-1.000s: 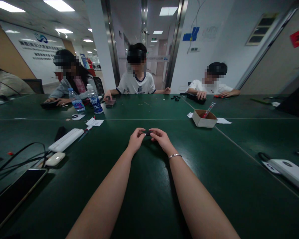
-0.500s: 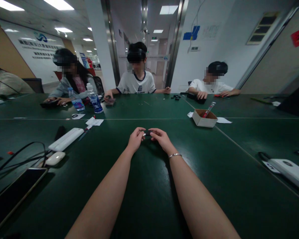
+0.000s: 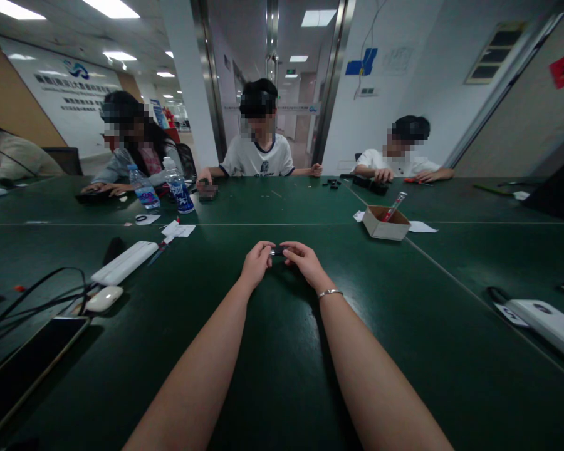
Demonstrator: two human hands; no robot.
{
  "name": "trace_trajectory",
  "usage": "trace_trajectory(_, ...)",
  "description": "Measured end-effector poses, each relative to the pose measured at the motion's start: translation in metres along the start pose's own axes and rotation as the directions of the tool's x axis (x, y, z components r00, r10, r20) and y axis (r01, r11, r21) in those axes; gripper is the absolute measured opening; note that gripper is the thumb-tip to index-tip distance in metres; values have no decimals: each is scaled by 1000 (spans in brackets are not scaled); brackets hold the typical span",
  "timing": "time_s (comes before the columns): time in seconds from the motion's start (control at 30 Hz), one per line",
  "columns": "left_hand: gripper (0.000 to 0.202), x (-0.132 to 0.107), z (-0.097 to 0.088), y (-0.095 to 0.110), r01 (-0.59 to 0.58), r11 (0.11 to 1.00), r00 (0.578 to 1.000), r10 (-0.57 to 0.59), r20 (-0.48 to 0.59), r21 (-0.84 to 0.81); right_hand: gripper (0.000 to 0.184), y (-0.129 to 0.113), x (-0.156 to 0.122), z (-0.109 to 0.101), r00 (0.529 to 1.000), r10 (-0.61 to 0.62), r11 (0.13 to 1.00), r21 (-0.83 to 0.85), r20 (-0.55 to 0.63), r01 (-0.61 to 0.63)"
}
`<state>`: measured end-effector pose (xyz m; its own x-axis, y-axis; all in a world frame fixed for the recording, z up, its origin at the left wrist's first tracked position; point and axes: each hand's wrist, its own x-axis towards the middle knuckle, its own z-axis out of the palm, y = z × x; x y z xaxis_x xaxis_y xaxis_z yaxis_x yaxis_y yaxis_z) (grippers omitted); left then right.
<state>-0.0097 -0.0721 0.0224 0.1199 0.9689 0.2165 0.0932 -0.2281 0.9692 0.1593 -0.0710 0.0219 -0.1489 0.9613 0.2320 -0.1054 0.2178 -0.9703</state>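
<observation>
**Both hands pinch a small black part at table centre**

Layout, left to right, on the dark green table [image 3: 282, 363], which has a smooth, faintly glossy top:

1. A flat rectangular phone [image 3: 28, 369] lies at the near left edge, dark glass face up, with a light metal-coloured rim.
2. Thin black cables [image 3: 42, 291] loop across the surface beside it.
3. A white oval pod [image 3: 104, 299] of smooth plastic lies just beyond the phone. A long white bar [image 3: 125, 263] with rounded ends lies slantwise behind it.
4. Two clear plastic bottles [image 3: 143, 189] with blue labels stand upright further back, near the seated co-workers. Their fill level cannot be read.
5. White paper slips [image 3: 178, 230] lie flat in front of the bottles.
6. The left hand [image 3: 256, 263] and the right hand [image 3: 305, 263] meet at table centre. Each hand is closed in a fingertip pinch on one end of the small black part [image 3: 278, 250], which is held just above the table between them. Its exact shape is too small to tell. A thin metal bracelet [image 3: 329, 292] circles the right wrist.
7. An open cardboard box [image 3: 380, 232], low and rectangular, sits well to the right of the hands. One slim tube with a red end [image 3: 395, 205] leans out of it over the far rim. Any other contents are hidden.
8. A white rounded slab [image 3: 549, 322] lies near the right edge.
</observation>
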Motion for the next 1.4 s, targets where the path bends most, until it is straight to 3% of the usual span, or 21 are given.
trace_trajectory(0.67,21,0,-1,-1,-10,998,998,15,-65,69,36,0,0,1,1000,2,1000,-10,2,-2)
trace_trajectory(1.4,24,-2,0,0,-27,992,999,31,-29,125,36,-2,0,1,1000,19,1000,0,-7,-19)
